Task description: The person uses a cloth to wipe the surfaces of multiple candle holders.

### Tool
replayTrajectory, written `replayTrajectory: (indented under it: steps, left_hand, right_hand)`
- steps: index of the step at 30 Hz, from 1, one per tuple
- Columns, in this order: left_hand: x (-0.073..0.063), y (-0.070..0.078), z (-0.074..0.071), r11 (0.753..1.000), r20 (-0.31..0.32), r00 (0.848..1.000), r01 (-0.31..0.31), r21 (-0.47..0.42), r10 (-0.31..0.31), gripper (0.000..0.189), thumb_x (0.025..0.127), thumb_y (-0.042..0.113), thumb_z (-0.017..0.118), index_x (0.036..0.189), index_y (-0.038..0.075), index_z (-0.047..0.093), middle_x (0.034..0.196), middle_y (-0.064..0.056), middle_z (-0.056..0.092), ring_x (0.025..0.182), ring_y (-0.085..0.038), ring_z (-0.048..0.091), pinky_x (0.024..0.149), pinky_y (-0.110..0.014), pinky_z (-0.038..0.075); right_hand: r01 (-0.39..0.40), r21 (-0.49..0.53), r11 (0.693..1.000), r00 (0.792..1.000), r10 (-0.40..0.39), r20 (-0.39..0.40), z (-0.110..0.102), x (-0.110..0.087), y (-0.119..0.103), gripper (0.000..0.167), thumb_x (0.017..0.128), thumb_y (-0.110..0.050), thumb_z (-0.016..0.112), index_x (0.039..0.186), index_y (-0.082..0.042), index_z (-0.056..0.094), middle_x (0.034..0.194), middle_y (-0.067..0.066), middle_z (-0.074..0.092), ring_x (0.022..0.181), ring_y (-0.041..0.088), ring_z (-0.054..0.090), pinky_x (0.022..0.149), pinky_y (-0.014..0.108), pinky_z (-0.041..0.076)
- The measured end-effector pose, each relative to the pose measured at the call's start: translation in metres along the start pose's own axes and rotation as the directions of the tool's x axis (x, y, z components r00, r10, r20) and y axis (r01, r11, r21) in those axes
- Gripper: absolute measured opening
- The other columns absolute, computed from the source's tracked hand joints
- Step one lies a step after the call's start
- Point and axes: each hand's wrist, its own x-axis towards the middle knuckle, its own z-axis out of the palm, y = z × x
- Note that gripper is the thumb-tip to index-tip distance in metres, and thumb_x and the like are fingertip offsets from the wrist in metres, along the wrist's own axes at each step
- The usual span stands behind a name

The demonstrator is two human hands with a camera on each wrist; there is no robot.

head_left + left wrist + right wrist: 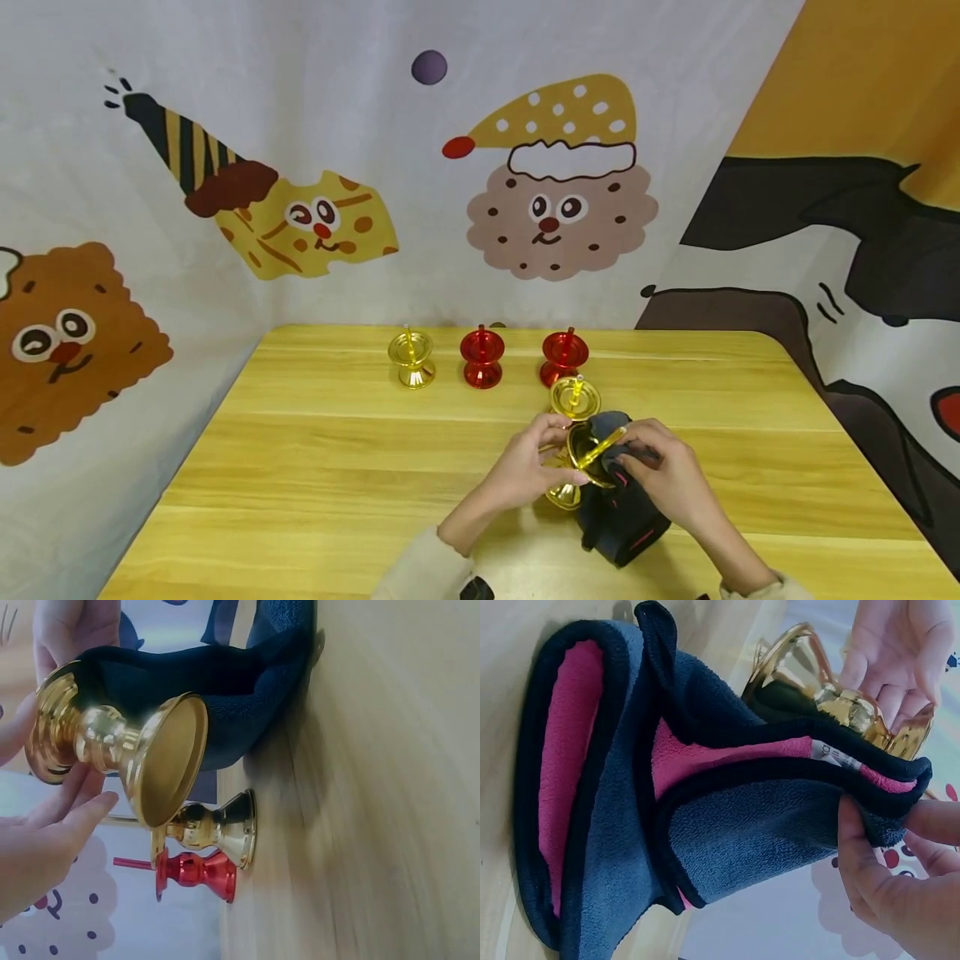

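Note:
My left hand (521, 468) grips a shiny gold candle holder (171, 761) by its dish, thumb and fingers about the rim. The holder is tilted off the table, and its spike (602, 448) points up toward my right hand. Between the thumb and fingers of my right hand (667, 468) is pinched the edge of a dark blue cloth (742, 832) with black trim and a pink underside. The cloth lies against the dish, and its folds hang down to the table. Just beyond the held piece stands another gold candle holder (575, 400), upright.
Along the table's back edge stand a gold candle holder (411, 350) at the left and two red ones, a middle red candle holder (482, 350) and a right red candle holder (564, 354). Behind the wooden table (337, 467) hangs a cartoon-printed curtain (337, 108).

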Motion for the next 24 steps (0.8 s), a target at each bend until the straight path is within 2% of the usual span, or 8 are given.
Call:
replayTrajectory:
  steps: [3, 6, 10, 13, 17, 20, 24]
  left_hand:
    - [-0.0003, -0.0002, 0.002, 0.999, 0.041, 0.999, 0.034, -0.003, -0.034, 0.067, 0.074, 0.006, 0.075, 0.132, 0.0, 0.04, 0.129, -0.009, 0.046, 0.115, -0.02, 0.049, 0.093, -0.027, 0.043]
    - [-0.0009, -0.0021, 0.0034, 0.999, 0.085, 0.995, 0.046, -0.029, -0.043, 0.071, 0.075, 0.003, 0.074, 0.135, -0.002, 0.035, 0.134, -0.01, 0.04, 0.118, -0.023, 0.046, 0.091, -0.025, 0.044]
    - [-0.0012, -0.0046, 0.0042, 0.999, 0.083, 0.996, 0.033, -0.022, -0.031, 0.068, 0.076, 0.004, 0.074, 0.132, 0.0, 0.037, 0.131, -0.01, 0.042, 0.119, -0.023, 0.043, 0.09, -0.022, 0.043]
    - [-0.0012, -0.0051, 0.0048, 0.999, 0.058, 0.998, 0.025, -0.034, -0.023, 0.067, 0.075, 0.003, 0.074, 0.131, 0.0, 0.038, 0.128, -0.01, 0.045, 0.116, -0.021, 0.046, 0.089, -0.02, 0.044]
    - [-0.0008, -0.0051, 0.0058, 0.999, -0.017, 1.0, 0.001, -0.042, -0.001, 0.067, 0.074, 0.002, 0.075, 0.129, 0.0, 0.038, 0.124, -0.009, 0.049, 0.112, -0.019, 0.05, 0.092, -0.025, 0.043]
    - [-0.0004, -0.0058, 0.0071, 1.0, -0.082, 0.997, -0.013, -0.021, 0.011, 0.067, 0.073, 0.003, 0.075, 0.129, 0.0, 0.039, 0.121, -0.008, 0.051, 0.112, -0.018, 0.049, 0.096, -0.031, 0.041]
    - [-0.0002, -0.0058, 0.0097, 1.0, -0.135, 0.991, -0.02, 0.002, 0.02, 0.067, 0.072, 0.002, 0.075, 0.128, 0.001, 0.038, 0.12, -0.007, 0.051, 0.112, -0.019, 0.049, 0.097, -0.034, 0.04]
  right_hand:
    - [0.016, -0.007, 1.0, 1.0, -0.016, -0.006, 0.0004, -0.0001, 0.0004, 0.028, 0.071, 0.016, 0.068, 0.086, -0.006, 0.063, 0.095, 0.005, 0.057, 0.079, 0.02, 0.059, 0.066, 0.032, 0.055]
    - [0.041, -0.026, 0.999, 0.999, -0.041, -0.018, 0.001, -0.0007, 0.001, 0.03, 0.069, 0.017, 0.069, 0.085, -0.007, 0.063, 0.093, 0.003, 0.057, 0.078, 0.015, 0.059, 0.065, 0.029, 0.054]
    - [0.048, -0.016, 0.999, 0.999, -0.048, -0.01, 0.0012, -0.0012, 0.0007, 0.03, 0.069, 0.017, 0.069, 0.086, -0.007, 0.063, 0.093, 0.003, 0.056, 0.077, 0.011, 0.058, 0.064, 0.027, 0.054]
    - [0.033, -0.005, 0.999, 0.999, -0.032, 0.015, 0.0012, -0.0017, 0.0003, 0.026, 0.071, 0.012, 0.07, 0.088, -0.007, 0.064, 0.095, 0.003, 0.056, 0.079, 0.013, 0.058, 0.065, 0.028, 0.054]
    - [0.008, 0.028, 1.0, 0.997, -0.01, 0.076, 0.0013, -0.0035, -0.0007, 0.02, 0.077, -0.002, 0.071, 0.096, -0.008, 0.066, 0.1, 0.003, 0.054, 0.082, 0.015, 0.054, 0.066, 0.029, 0.053]
    - [-0.015, 0.07, 0.997, 0.993, 0.006, 0.12, 0.0013, -0.0049, -0.0033, 0.024, 0.079, -0.01, 0.071, 0.103, -0.007, 0.065, 0.104, 0.005, 0.051, 0.083, 0.015, 0.05, 0.067, 0.027, 0.052]
    - [-0.036, 0.078, 0.996, 0.992, 0.026, 0.124, 0.0036, -0.0065, -0.0083, 0.028, 0.078, -0.012, 0.072, 0.104, -0.005, 0.064, 0.104, 0.006, 0.049, 0.082, 0.015, 0.049, 0.068, 0.027, 0.052]
